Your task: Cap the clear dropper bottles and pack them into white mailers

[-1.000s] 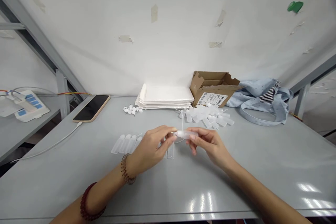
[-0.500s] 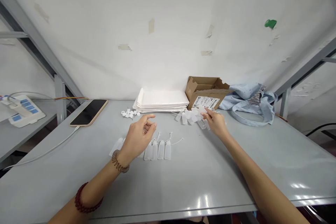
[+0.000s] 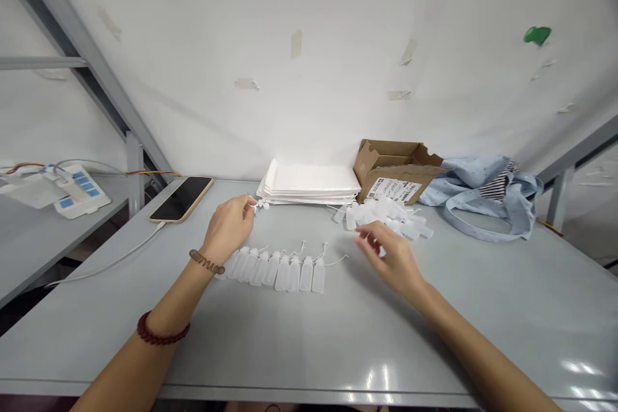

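Observation:
My left hand [image 3: 229,225] is over a group of small white caps [image 3: 263,204], hiding most of them. Its fingertips are pinched together, with a bit of white cap showing at them. Below it lies a row of small translucent white plastic bottles [image 3: 281,270], several with thin looped strings at the top; the wrist covers part of the left end. My right hand [image 3: 389,257] hovers to the right of the row, fingers curled. A pale patch shows between them, but I cannot make out what it is. Behind that hand lies a pile of similar bottles [image 3: 386,211].
A stack of white envelopes [image 3: 313,183] and an open cardboard box [image 3: 398,170] stand against the wall. Light blue cloth [image 3: 483,196] lies at the right. A phone [image 3: 182,199] with a charging cable [image 3: 113,262] is at the left, near a power strip [image 3: 82,190].
My left hand has moved back and left onto the caps, uncovering more of the bottle row. My right hand has come off the bottle pile toward me. The view has shifted slightly.

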Motion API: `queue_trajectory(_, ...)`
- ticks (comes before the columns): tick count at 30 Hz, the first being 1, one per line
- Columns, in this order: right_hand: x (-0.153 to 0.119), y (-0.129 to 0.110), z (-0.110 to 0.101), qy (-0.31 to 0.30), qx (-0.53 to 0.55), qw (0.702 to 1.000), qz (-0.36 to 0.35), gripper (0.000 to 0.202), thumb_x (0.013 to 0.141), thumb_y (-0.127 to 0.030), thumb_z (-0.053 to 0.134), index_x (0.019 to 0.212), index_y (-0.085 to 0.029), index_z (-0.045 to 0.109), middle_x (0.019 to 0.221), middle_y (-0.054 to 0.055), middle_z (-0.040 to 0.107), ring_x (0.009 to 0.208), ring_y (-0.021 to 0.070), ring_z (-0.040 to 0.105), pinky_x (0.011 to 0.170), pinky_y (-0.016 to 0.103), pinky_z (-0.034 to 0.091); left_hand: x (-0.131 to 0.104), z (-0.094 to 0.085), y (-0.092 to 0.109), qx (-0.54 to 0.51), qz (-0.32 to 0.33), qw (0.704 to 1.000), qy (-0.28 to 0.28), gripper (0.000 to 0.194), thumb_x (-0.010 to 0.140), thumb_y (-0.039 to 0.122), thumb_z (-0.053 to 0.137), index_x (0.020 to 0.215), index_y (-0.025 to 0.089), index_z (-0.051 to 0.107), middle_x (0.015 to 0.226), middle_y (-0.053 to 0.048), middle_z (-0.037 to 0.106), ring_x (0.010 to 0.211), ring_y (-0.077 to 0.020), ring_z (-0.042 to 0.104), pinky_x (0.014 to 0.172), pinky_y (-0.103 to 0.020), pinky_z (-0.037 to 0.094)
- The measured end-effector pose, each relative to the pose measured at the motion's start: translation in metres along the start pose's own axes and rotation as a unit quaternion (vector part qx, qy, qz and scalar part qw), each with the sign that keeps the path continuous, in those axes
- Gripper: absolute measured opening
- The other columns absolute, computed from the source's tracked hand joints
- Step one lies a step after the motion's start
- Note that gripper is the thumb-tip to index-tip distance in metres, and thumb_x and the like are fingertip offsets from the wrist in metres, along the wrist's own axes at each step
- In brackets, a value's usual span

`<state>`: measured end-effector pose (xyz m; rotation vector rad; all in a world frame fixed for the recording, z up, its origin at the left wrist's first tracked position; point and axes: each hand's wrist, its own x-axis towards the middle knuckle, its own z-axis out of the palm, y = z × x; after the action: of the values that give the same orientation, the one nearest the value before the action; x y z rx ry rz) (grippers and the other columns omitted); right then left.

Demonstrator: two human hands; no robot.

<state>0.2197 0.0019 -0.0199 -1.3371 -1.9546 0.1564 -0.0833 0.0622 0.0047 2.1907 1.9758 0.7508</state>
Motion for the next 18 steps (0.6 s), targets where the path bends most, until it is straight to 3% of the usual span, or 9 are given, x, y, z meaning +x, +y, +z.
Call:
queue_trajectory(3,-0.010,-0.023,0.008,-0.147,0.032,0.984,-0.094,0.025,0.090,-0.031,0.048,0.111,-0.017,0.055,0.104,0.013,0.058,0.084,0.0191,0.059,0.070,0.032,0.052,0.003,0.011,-0.012,0.030,0.002,1.000,-0.006,0.029,0.080,0.018,0.042,0.096,0.014,0.066,0.089,-0.012,0.068,0.088,-0.0295,0.061,0.079,-0.040,0.046)
queue_trajectory(6,-0.016,-0.033,0.012,-0.214,0.021,0.967,-0.135,0.037,0.089,-0.033,0.051,0.121,-0.014,0.049,0.114,0.017,0.052,0.097,0.0235,0.057,0.081,0.039,0.052,0.006,0.022,-0.018,0.047,0.016,0.999,0.002,0.033,0.080,0.017,0.044,0.106,0.012,0.064,0.095,-0.015,0.064,0.095,-0.0333,0.056,0.082,-0.044,0.044)
queue_trajectory(11,-0.017,-0.036,0.015,-0.210,0.012,0.966,-0.153,0.048,0.087,-0.041,0.054,0.124,-0.011,0.046,0.119,0.019,0.050,0.107,0.0268,0.052,0.088,0.043,0.050,0.014,0.033,-0.019,0.032,0.095,0.995,0.002,0.036,0.083,0.019,0.046,0.116,0.016,0.059,0.115,-0.011,0.059,0.106,-0.0298,0.046,0.093,-0.043,0.037)
queue_trajectory(18,-0.015,-0.038,0.023,-0.187,0.016,0.969,-0.162,0.066,0.076,-0.053,0.063,0.124,-0.012,0.046,0.119,0.019,0.052,0.108,0.0292,0.052,0.087,0.046,0.050,0.028,0.044,-0.016,0.006,0.117,0.993,-0.006,0.025,0.083,0.020,0.046,0.100,0.014,0.064,0.094,-0.009,0.066,0.096,-0.0269,0.049,0.088,-0.039,0.039)
